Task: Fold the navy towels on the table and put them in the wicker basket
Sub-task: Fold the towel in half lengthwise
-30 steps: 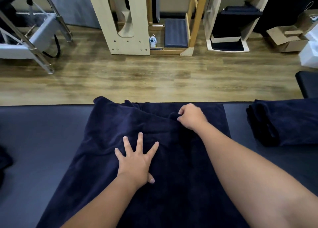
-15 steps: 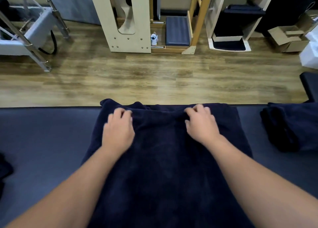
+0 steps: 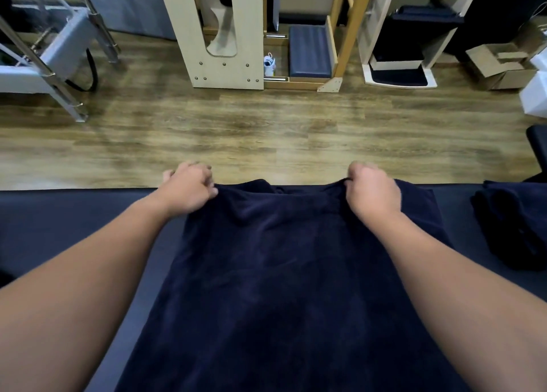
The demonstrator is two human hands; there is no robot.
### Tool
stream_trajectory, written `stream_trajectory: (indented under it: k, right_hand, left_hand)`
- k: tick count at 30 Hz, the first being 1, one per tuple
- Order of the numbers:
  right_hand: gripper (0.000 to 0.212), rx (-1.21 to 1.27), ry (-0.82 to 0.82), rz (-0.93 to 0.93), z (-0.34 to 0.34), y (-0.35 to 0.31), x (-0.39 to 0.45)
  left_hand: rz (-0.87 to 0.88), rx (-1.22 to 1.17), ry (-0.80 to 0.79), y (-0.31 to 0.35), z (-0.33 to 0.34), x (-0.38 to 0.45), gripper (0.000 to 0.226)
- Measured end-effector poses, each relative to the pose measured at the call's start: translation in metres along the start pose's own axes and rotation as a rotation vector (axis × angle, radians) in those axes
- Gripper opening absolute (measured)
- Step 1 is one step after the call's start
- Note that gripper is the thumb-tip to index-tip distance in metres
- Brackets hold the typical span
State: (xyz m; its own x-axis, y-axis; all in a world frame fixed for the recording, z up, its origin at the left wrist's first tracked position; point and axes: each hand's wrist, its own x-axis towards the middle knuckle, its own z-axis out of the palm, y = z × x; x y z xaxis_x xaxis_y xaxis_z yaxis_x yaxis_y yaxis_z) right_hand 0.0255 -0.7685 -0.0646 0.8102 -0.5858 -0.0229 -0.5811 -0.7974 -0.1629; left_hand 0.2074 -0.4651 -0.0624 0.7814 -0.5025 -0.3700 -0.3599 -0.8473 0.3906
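At the table's (image 3: 74, 222) far edge, left hand (image 3: 189, 191) and right hand (image 3: 373, 194) pinch the towel's (image 3: 290, 288) corners.

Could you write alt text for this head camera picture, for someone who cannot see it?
Two bare hands, left hand and right hand, grip the far edge of a navy towel spread on a dark table. More navy cloth lies bunched at the right, with wooden floor beyond.
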Motion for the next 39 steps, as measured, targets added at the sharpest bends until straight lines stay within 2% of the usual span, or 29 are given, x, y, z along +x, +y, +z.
stream_trajectory:
  k: [2,3,5,6,8,9,10,11,12,14,15,16,17,18,19,21,22,23,25,26,29,30,31,34,35,37,39]
  right_hand:
    - [0.012,0.076,0.108,0.15,-0.006,0.002,0.005]
    - [0.013,0.093,0.098,0.202,-0.007,0.002,0.008]
    - [0.022,0.08,-0.009,0.219,-0.005,-0.005,0.006]
    - [0.028,0.053,-0.047,0.175,-0.004,-0.011,0.001]
    - [0.029,-0.002,-0.025,-0.02,0.002,-0.024,-0.016]
    - [0.025,-0.021,-0.02,-0.138,0.005,-0.032,-0.025]
    - [0.022,-0.03,-0.048,-0.237,0.009,-0.039,-0.035]
    - [0.023,-0.022,-0.118,-0.291,0.013,-0.047,-0.045]
    - [0.025,-0.002,-0.209,-0.288,0.016,-0.054,-0.053]
    - [0.033,0.01,-0.332,-0.192,0.023,-0.064,-0.065]
    - [0.037,-0.002,-0.335,-0.148,0.026,-0.069,-0.069]
    - [0.04,-0.02,-0.321,-0.123,0.029,-0.073,-0.071]
    - [0.043,-0.04,-0.31,-0.107,0.03,-0.077,-0.072]
    - [0.047,-0.055,-0.313,-0.09,0.03,-0.079,-0.072]
    - [0.05,-0.062,-0.327,-0.068,0.031,-0.082,-0.071]
    - [0.056,-0.059,-0.354,-0.032,0.031,-0.085,-0.069]
    - [0.06,-0.052,-0.36,-0.021,0.033,-0.085,-0.069]
    - [0.064,-0.038,-0.364,-0.014,0.034,-0.085,-0.07]
    - [0.072,-0.008,-0.373,0.001,0.037,-0.084,-0.074]
    - [0.075,-0.002,-0.376,0.006,0.039,-0.084,-0.076]
    - [0.083,0.002,-0.379,0.018,0.039,-0.082,-0.078]
    - [0.084,0.002,-0.38,0.024,0.039,-0.082,-0.078]
    - [0.085,0.001,-0.382,0.028,0.04,-0.083,-0.077]
    - [0.086,-0.022,-0.387,0.022,0.04,-0.085,-0.076]
    - [0.085,-0.033,-0.389,0.018,0.041,-0.086,-0.076]
    - [0.085,-0.059,-0.392,0.015,0.042,-0.086,-0.077]
    - [0.085,-0.073,-0.404,0.014,0.042,-0.086,-0.076]
  left_hand:
    - [-0.001,-0.527,-0.055,0.003,-0.013,-0.003,0.027]
    - [0.017,-0.657,-0.084,0.005,-0.018,-0.005,0.022]
    - [0.042,-0.662,-0.176,0.006,-0.029,-0.011,0.018]
    - [0.037,-0.54,-0.236,0.005,-0.035,-0.012,0.024]
    - [-0.008,0.0,-0.394,0.004,-0.041,-0.012,0.038]
    - [-0.033,0.318,-0.428,0.003,-0.043,-0.012,0.034]
    - [-0.036,0.518,-0.412,0.0,-0.042,-0.011,0.028]
    - [-0.022,0.524,-0.378,-0.002,-0.041,-0.011,0.027]
    - [0.031,0.358,-0.351,-0.008,-0.042,-0.008,0.035]
    - [0.101,-0.319,-0.285,-0.014,-0.046,-0.006,0.051]
    - [0.115,-0.612,-0.272,-0.015,-0.047,-0.005,0.041]
    - [0.125,-0.783,-0.279,-0.015,-0.048,-0.005,0.024]
    - [0.128,-0.831,-0.286,-0.012,-0.052,-0.007,0.018]
    - [0.131,-0.734,-0.28,-0.011,-0.054,-0.007,0.022]
    - [0.153,-0.446,-0.295,-0.015,-0.058,-0.004,0.025]
    - [0.145,0.287,-0.299,-0.025,-0.068,0.003,0.039]
    - [0.092,0.55,-0.289,-0.032,-0.075,0.007,0.047]
    - [0.01,0.684,-0.275,-0.037,-0.083,0.009,0.052]
    - [-0.118,0.697,-0.246,-0.044,-0.101,0.015,0.053]
    - [-0.148,0.606,-0.23,-0.046,-0.109,0.017,0.047]
    - [-0.069,-0.071,-0.138,-0.048,-0.115,0.017,0.02]
    - [-0.036,-0.176,-0.112,-0.05,-0.115,0.014,0.02]
    - [-0.005,-0.153,-0.098,-0.056,-0.118,0.015,0.021]
    - [-0.078,0.614,-0.037,-0.086,-0.116,0.022,0.029]
    - [-0.129,0.78,-0.032,-0.093,-0.114,0.023,0.028]
    - [-0.19,0.818,0.071,-0.098,-0.103,0.023,0.022]
    - [-0.231,0.601,0.216,-0.092,-0.088,0.021,0.028]
